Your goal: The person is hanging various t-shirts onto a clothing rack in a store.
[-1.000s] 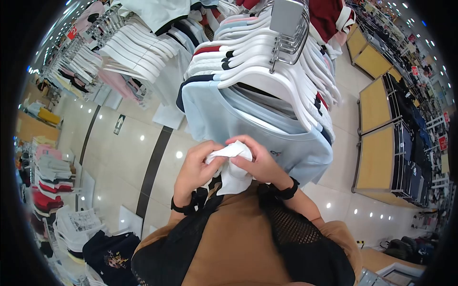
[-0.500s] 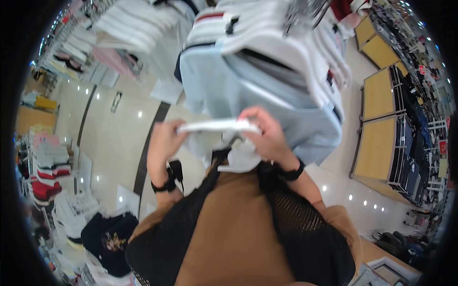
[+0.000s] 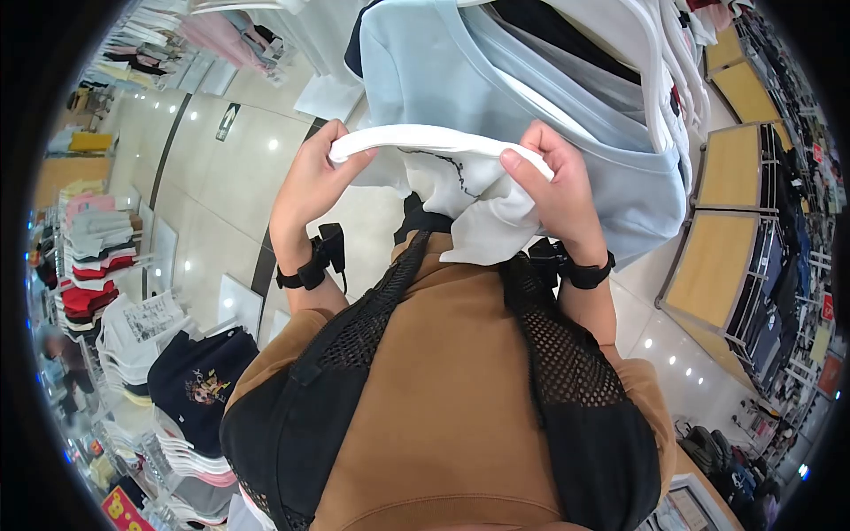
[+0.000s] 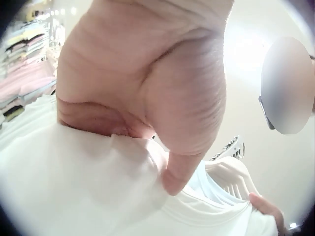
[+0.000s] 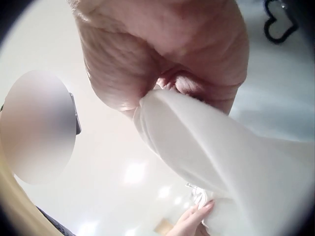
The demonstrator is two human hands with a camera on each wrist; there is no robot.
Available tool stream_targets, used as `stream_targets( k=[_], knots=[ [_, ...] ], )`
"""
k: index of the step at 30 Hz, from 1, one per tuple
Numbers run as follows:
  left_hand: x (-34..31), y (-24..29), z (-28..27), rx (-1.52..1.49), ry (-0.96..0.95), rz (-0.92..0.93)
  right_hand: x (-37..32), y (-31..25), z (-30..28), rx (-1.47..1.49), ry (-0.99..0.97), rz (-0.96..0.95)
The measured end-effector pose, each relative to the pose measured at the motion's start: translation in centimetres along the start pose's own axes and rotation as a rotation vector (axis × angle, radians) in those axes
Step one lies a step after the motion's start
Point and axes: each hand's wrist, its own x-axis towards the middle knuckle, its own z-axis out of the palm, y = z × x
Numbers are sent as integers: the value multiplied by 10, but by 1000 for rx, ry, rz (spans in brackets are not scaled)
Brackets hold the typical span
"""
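A white shirt (image 3: 487, 226) with a dark curving line on it is stretched between both hands in the head view. My left hand (image 3: 310, 181) pinches one end of its upper edge, thumb on the near side. At the other end, my right hand (image 3: 562, 190) grips the same edge with thumb and curled fingers. The lower cloth hangs loosely in folds before the chest. A ribbed neckline (image 4: 197, 211) shows in the left wrist view. In the right wrist view, white cloth (image 5: 197, 132) runs down from the palm, whose fingertips are hidden.
Just beyond the hands hangs a light blue sweatshirt (image 3: 416, 80) on a white hanger (image 3: 651, 53), with more clothes behind it. Wooden-fronted display units (image 3: 717, 265) stand at right. Folded and hung clothes, including a navy shirt (image 3: 199, 380), line the left.
The white shirt, bunched up between close hands a second ago, is now spread out along its edge. The hands have moved apart and forward. The view has tilted down, raising the rack in the picture.
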Motion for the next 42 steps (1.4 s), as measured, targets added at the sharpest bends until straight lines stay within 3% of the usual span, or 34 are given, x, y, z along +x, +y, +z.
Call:
stream_targets(
  k=[5, 8, 14, 26, 27, 29, 30, 32, 33, 34, 36, 37, 41, 42],
  knots=[
    [-1, -6, -2, -211, -218, -33, -2, -6, -6, -108, 18, 25],
    [-1, -30, 1, -351, -198, 0, -4, -5, -3, -118, -64, -36],
    [-7, -28, -2, -178, -337, -98, -2, -2, 0, -318, -37, -85],
    [-7, -60, 11, -236, -599, -166, -11, -6, 10, -438, -13, -235],
    [-2, -80, 17, -99, -462, -96, -14, -10, 12, -437, -8, -236],
    [4, -89, 27, 112, -194, -32, -21, -17, 17, -470, -215, -200],
    [4, -84, 30, 115, -200, -28, -26, -15, 20, -468, -208, -200],
    [7, -70, 33, -111, 13, -285, -33, -12, 22, -592, -432, -371],
    [6, -61, 35, -229, 20, -255, -37, -27, 20, -658, -563, -276],
    [7, -58, 39, -227, 12, -250, -41, -30, 15, -660, -553, -276],
    [6, -54, 44, -759, 178, -165, -52, -33, 3, -688, -651, -235],
    [3, -46, 40, -805, 162, -161, -57, -42, -8, -735, -685, -227],
    [3, -32, 38, -885, 204, -185, -76, -100, -59, -540, -439, -385],
    [5, -38, 39, -885, 202, -184, -79, -104, -74, -555, -292, -424]
  ],
)
